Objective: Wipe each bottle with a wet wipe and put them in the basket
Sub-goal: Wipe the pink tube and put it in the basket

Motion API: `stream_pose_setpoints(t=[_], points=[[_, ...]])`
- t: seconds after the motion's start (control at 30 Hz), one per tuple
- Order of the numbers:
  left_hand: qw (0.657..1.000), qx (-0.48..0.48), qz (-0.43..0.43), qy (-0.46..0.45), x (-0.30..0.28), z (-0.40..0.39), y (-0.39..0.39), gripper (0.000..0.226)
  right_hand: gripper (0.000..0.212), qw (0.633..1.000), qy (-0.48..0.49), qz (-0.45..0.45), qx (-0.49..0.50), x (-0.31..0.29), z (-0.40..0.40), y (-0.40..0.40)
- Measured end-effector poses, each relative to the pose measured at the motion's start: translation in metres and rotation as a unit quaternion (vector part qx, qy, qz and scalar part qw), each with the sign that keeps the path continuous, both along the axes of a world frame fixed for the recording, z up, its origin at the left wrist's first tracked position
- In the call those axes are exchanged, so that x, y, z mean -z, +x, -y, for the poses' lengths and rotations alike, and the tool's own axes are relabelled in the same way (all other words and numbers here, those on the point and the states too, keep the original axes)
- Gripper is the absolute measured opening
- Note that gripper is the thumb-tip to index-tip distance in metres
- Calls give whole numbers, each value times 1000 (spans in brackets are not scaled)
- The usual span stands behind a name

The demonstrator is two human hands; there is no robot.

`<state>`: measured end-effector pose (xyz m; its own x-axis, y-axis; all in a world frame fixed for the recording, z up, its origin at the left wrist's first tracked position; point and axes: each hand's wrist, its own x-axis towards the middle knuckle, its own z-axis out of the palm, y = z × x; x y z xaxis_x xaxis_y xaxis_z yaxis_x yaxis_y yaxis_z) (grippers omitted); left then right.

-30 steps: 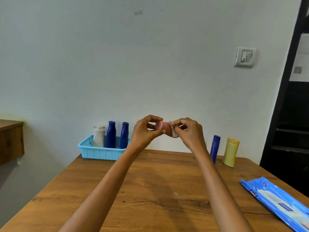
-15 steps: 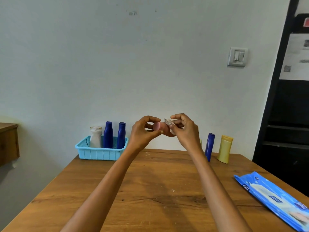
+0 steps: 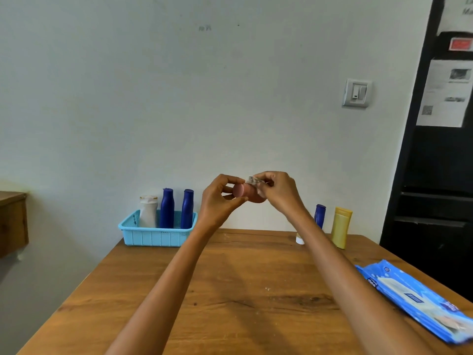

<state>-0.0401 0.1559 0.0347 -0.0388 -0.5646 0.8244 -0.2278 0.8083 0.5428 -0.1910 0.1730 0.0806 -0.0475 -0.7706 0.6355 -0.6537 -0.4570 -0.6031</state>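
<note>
**Wipe now up on top of the pink bottle, w/ three already in the basket**

Both my hands are up in front of me, over the far half of the desk (image 3: 230,290). My left hand (image 3: 217,201) pinches the pink bottle (image 3: 243,192) by its cap end, thumb below, fingers curled over; the bottle lies sideways in the air, round end facing me. My right hand (image 3: 277,192) pinches the crumpled wet wipe (image 3: 254,181) against the bottle's upper side.

What's changed vs. a sec ago: the wipe sat more at the bottle's side/front, tucked under my right fingers; now it's ridden up to the top edge & sticks out above my fingertips. The bottle itself hasn't gone anywhere, same height, same grip. So I reckon I'm working round the body, mid-wipe, not finished w/ this one.

Basket (image 3: 158,235) at the far-left corner holds three upright: a white bottle (image 3: 148,211) & two blue bottles (image 3: 167,207). Well apart on the far right stand another blue bottle (image 3: 320,213) & a yellow bottle (image 3: 341,225), not yet done by the look of it. A small white thing by my right forearm, can't tell what. Wipes pack (image 3: 419,301) lies at the right edge.

Next, prob: finish the turn, then carry pink over left to the basket.
</note>
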Motion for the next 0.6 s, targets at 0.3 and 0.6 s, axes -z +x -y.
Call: stream_pose_setpoints(t=[0.3, 0.6], points=[[999, 7, 2, -35, -3, -6, -5, 34, 21, 996, 67, -6, 65, -23, 6, -1], [998, -17, -28, -50, -12, -6, 9, 35, 23, 999, -25, -28, 29, -18, -5, 14]])
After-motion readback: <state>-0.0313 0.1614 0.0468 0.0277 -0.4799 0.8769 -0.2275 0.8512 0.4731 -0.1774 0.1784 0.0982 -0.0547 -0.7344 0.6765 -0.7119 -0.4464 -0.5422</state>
